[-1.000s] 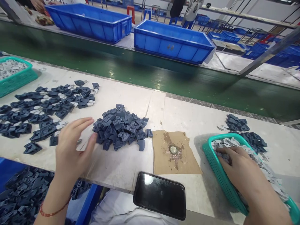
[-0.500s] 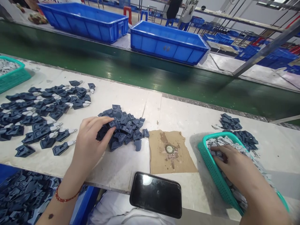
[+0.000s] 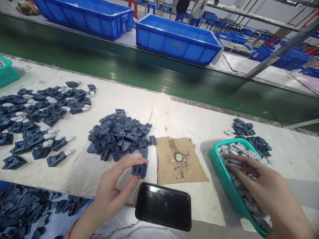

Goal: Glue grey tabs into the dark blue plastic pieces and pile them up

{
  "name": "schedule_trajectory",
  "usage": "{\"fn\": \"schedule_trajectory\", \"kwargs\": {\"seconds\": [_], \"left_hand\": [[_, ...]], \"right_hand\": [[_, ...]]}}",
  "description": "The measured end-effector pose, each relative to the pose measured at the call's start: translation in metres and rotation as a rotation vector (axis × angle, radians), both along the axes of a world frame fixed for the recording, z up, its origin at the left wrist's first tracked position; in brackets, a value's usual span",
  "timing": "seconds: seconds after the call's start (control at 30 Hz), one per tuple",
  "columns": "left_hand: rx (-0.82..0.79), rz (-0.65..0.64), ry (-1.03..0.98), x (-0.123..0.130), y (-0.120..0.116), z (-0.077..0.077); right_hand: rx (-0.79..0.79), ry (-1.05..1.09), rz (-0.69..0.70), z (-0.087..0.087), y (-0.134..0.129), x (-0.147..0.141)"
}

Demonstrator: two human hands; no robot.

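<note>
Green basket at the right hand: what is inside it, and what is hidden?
Pale grey pieces lie in the green basket. The right hand covers some, and the basket's bottom cannot be seen.

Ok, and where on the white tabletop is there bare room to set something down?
The widest bare patch lies between the green belt and the cardboard, reaching right toward the small dark piles. A narrower strip runs between cardboard and teal basket. Crowded: the left, under scattered white-tipped parts, and around the dark heap, left hand and phone.

Navy parts (image 3: 119,136) on a white desk (image 3: 184,116); teal basket (image 3: 224,176), grey-white bits (image 3: 249,199); plain tan cardboard (image 3: 166,169), darkly spotted.
</note>
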State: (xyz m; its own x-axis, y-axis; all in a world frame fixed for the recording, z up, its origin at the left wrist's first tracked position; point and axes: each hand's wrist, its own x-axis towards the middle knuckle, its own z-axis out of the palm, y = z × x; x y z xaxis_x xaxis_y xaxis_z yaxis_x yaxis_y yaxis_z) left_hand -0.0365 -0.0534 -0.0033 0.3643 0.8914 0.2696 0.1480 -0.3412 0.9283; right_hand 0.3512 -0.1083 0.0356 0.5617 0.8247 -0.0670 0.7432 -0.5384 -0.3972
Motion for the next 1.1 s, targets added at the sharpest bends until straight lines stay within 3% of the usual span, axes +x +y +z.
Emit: {"fn": "schedule_trajectory", "kwargs": {"seconds": [0.17, 0.27, 0.47, 0.57, 0.67, 0.73, 0.97, 1.1], "left_hand": [[-0.296, -0.059, -0.008, 0.017, -0.003, -0.004], [-0.414, -0.093, 0.001, 0.024, -0.004, -0.007], [-0.499, -0.072, 0.022, 0.032, -0.005, -0.011], [-0.514, -0.048, -0.002, 0.037, -0.005, -0.01], [-0.525, -0.047, -0.02, 0.04, -0.005, -0.011], [-0.527, -0.037, -0.027, 0.041, -0.005, -0.012], [-0.596, -0.067, -0.096, 0.04, -0.006, -0.013], [-0.652, -0.089, -0.144, 0.04, -0.006, -0.014]], "right_hand": [[0.14, 0.07, 0.065, -0.007, -0.007, 0.003], [0.183, 0.103, 0.002, -0.007, -0.009, -0.005], [0.482, 0.32, -0.05, -0.003, -0.007, -0.053], [0.589, 0.532, 0.031, -0.012, -0.004, -0.076], [0.588, 0.759, 0.195, -0.025, 0.001, -0.09], [0.537, 0.847, 0.228, -0.034, 0.005, -0.095], [0.504, 0.85, 0.04, -0.052, 0.017, -0.099], [0.552, 0.717, 0.112, -0.059, 0.019, -0.1]]}}
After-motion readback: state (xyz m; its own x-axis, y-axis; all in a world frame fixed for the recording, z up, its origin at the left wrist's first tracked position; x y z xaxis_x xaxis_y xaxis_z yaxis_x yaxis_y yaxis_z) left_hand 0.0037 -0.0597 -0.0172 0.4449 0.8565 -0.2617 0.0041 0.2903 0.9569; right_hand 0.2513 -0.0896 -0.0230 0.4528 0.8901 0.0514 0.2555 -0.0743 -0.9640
